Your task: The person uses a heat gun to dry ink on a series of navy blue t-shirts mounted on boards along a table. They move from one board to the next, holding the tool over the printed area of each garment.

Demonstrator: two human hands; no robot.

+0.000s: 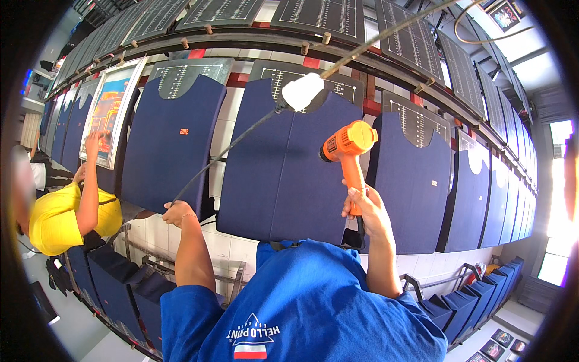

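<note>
In my right hand (371,212) is an orange heat gun (352,145), fingers wrapped round its handle and its dark nozzle turned to the left. A black cord drops from the handle's lower end. My left hand (180,213) is closed around a thin black cable (223,152), which runs up to a white connector or wrapped joint (303,92) on an overhead line. In front of me a navy fabric panel (271,175) with a scooped neckline lies over a dark board. To its left is another navy panel (169,145) with a small orange print.
A person in a yellow shirt (57,217) works at the left with a framed printing screen (111,114). More navy panels (416,181) on boards extend to the right. Bare marked boards (319,18) line the far rail. Behind me runs another row of covered boards (467,301).
</note>
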